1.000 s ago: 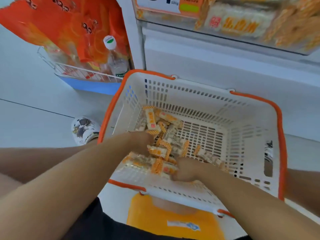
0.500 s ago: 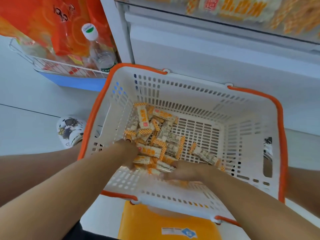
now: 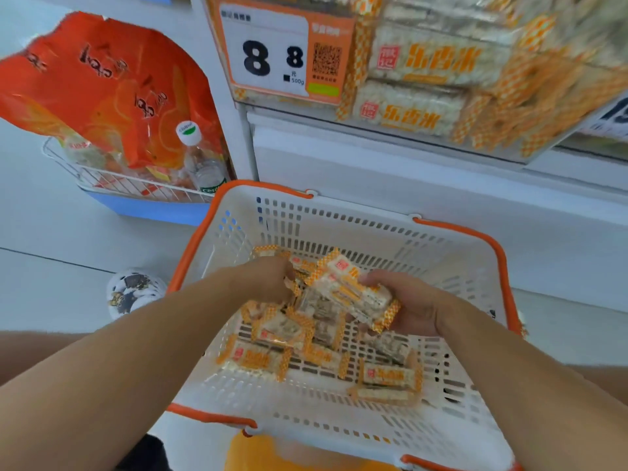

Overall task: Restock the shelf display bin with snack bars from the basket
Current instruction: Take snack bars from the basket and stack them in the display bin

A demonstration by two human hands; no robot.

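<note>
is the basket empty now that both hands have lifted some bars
No, several snack bars lie on the floor of the basket below the bars held between the left hand and right hand.

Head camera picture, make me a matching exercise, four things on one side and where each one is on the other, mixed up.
Things:
1. price tag
2. water bottle
3. snack bars
4. shoe

Places:
A. on the floor left of the basket
B. held between both hands
C. on the shelf bin's front
D. in the wire rack beside the orange bags

Pairs: 1-C, 2-D, 3-B, 4-A
</note>
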